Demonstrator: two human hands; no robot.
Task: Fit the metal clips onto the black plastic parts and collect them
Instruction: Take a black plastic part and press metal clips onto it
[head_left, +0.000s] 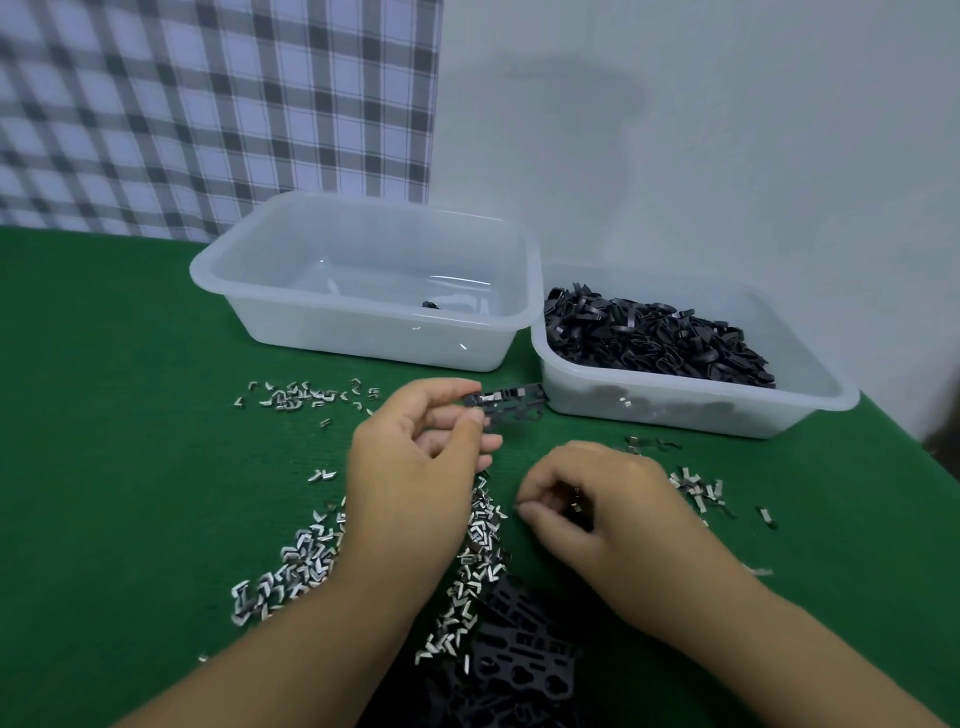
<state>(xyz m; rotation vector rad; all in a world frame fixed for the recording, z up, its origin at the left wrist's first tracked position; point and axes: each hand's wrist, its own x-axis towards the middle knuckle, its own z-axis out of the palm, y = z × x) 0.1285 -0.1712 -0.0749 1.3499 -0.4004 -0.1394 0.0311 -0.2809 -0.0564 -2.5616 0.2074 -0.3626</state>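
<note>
Just in front of the nearly empty clear tub (363, 291), the left hand (415, 457) is pinching a black plastic part (511, 405) by its end, grip clenched on it. The part is looking light, thin, stiff, best held at the edges. Nearer than that tub, the right hand (597, 499) is closing its grip on a tiny, probably slippery metal clip (575, 503).

The lower edge of the view cuts off both forearms and the pile of black plastic parts (524, 660). The right hand (597, 499) curls over whatever it pinches, hiding it. One dark item (430, 304) in the left tub (363, 332) is too small to identify.
</note>
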